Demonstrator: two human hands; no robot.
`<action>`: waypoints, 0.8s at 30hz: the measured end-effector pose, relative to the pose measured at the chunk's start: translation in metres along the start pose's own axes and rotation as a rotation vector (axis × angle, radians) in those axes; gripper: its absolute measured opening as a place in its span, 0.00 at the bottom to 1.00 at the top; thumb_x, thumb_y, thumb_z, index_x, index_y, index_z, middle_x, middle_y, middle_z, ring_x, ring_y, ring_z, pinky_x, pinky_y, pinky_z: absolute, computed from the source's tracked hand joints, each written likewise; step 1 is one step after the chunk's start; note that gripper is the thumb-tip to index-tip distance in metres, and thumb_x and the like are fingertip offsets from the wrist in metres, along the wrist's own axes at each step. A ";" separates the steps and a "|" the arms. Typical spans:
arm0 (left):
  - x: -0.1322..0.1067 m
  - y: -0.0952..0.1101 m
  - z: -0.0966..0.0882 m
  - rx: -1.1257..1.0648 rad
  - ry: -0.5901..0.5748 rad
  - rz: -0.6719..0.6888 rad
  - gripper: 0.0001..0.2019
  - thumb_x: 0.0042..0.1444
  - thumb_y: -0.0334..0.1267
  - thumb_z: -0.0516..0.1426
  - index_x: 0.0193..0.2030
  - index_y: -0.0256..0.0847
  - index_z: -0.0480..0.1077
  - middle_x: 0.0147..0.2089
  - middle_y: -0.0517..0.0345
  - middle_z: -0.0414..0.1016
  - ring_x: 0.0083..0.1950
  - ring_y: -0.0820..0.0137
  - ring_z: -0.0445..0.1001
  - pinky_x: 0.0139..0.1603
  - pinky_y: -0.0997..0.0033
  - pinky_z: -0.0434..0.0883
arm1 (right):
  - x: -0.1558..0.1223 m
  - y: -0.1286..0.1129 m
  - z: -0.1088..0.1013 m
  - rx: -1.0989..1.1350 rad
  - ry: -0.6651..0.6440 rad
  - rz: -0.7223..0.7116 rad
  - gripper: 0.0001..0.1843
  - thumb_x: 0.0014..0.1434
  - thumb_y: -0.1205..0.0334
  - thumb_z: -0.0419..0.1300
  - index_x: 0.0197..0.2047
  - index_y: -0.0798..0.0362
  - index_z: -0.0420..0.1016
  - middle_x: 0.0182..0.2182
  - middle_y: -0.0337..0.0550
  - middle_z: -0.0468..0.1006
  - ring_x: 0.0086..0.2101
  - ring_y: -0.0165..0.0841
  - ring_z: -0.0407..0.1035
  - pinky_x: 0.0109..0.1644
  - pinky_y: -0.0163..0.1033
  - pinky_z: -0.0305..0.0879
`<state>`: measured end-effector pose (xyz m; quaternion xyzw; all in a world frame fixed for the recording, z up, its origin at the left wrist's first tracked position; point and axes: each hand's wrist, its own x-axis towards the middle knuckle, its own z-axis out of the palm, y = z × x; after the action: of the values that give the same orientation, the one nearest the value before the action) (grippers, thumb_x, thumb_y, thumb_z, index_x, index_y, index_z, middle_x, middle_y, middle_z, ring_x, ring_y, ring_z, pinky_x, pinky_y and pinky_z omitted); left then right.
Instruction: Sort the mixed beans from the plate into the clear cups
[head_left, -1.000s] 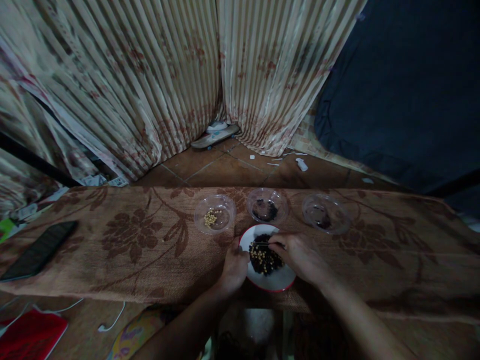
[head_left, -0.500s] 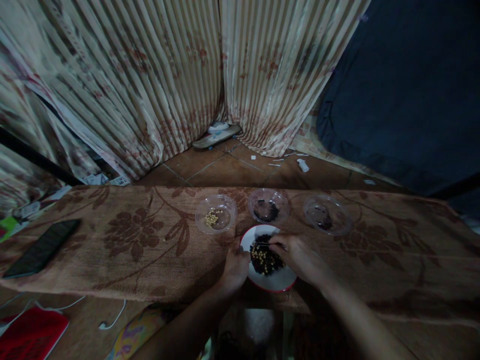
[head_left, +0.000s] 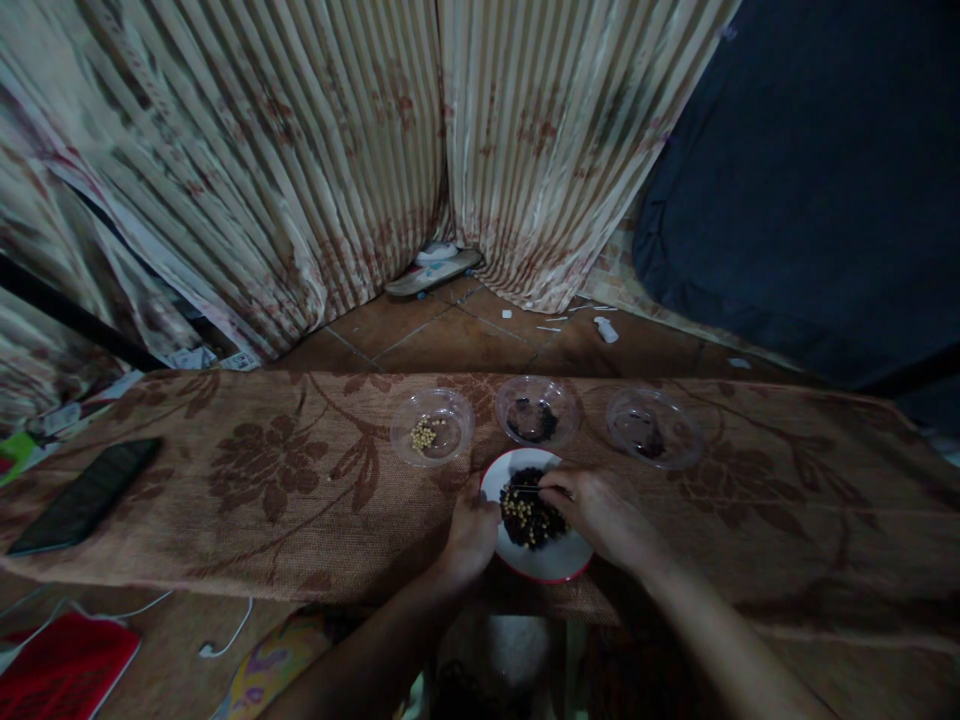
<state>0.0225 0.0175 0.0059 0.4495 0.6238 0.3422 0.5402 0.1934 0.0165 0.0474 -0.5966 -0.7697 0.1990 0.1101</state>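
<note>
A white plate (head_left: 559, 566) with a red rim lies on the cloth, holding a mix of dark beans (head_left: 551, 527) and yellow beans (head_left: 517, 510). My left hand (head_left: 472, 530) is closed on the plate's left edge, thumb over the rim. Over the plate's right side, my right hand (head_left: 596, 510) pinches thin metal tweezers (head_left: 527, 488), whose tips point left into the beans. Beyond the plate stand three clear plastic bowls: the left bowl (head_left: 459, 440) has yellow beans, the middle bowl (head_left: 534, 390) black ones, and the right bowl (head_left: 675, 430) a few dark reddish ones.
A patterned brown cloth (head_left: 337, 540) covers the long table. A dark phone (head_left: 86, 495) lies at its left end. Behind are striped curtains (head_left: 337, 150), a skateboard (head_left: 435, 273) and a white bottle (head_left: 605, 330) on the tiled floor. A red object (head_left: 71, 665) sits low left.
Almost nothing differs. Both hands keep their places at the plate, with the tweezers still over the beans.
</note>
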 end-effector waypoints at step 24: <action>-0.011 0.014 0.000 0.002 0.024 -0.056 0.20 0.40 0.24 0.48 0.42 0.36 0.67 0.37 0.54 0.74 0.39 0.67 0.71 0.40 0.71 0.67 | 0.000 -0.001 0.000 -0.028 0.003 -0.002 0.14 0.60 0.55 0.50 0.35 0.46 0.77 0.28 0.38 0.78 0.29 0.31 0.71 0.33 0.34 0.58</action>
<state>0.0253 0.0121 0.0222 0.4281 0.6430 0.3318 0.5415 0.1930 0.0163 0.0481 -0.5975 -0.7728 0.1874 0.1031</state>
